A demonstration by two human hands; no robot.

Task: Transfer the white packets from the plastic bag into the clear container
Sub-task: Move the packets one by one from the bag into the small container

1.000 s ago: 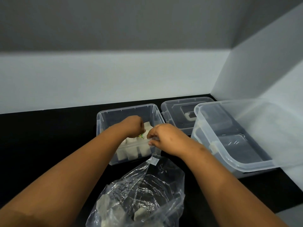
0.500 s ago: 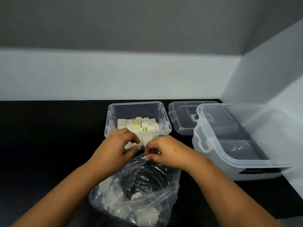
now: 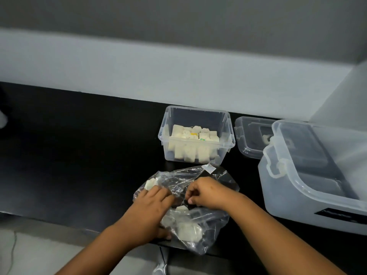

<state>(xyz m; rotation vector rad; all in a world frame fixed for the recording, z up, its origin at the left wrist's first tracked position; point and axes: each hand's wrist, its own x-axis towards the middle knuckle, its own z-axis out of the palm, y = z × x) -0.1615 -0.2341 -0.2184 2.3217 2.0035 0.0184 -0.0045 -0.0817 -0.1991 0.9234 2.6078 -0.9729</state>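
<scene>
Both hands at plastic bag (image 3: 198,231), right hand (image 3: 206,192) fingers pinching film, left hand (image 3: 147,213) grip unclear, no legible writing

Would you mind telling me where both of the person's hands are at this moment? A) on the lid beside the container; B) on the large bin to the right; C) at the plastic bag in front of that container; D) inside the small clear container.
C: the left hand and the right hand are both at the crumpled plastic bag, which lies nearer the person than the small clear container of white packets.
</scene>
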